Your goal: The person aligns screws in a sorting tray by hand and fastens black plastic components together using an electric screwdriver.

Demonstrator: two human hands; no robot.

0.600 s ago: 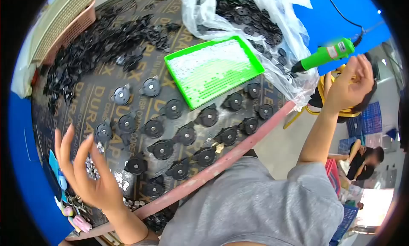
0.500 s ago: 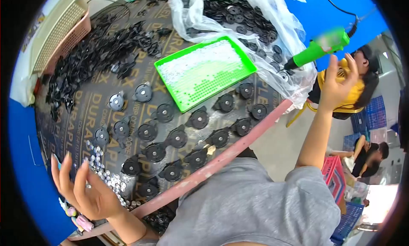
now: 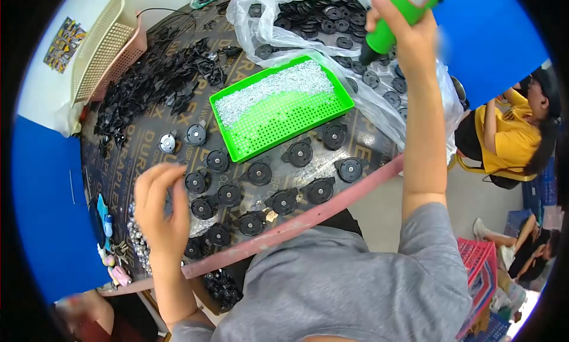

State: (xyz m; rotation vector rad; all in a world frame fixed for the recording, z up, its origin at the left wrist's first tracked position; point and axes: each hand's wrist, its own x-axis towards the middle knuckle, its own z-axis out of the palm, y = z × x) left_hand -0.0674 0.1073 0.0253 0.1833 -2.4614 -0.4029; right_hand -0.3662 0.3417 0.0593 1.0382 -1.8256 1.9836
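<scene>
My right hand is wrapped round a green electric screwdriver, its black tip pointing down and left over the clear plastic bag. My left hand hovers over the left part of the table, fingers curved and thumb apart, with nothing visible between them. Just right of its fingers are round black parts with metal centres, laid out in rows. Two parts with silvery discs, one of them a silver-topped part, lie beyond it. A green perforated tray holds many tiny silvery pieces, too small to name.
A plastic bag of black discs lies at the back. Black pieces are heaped at the back left near stacked baskets. Small metal pieces lie beside my left wrist. A pink edge borders the table. Other people sit nearby.
My right hand was open beside the hanging screwdriver; now it grips it and has brought it left over the bag. My left hand has moved right and up, towards the round parts.
</scene>
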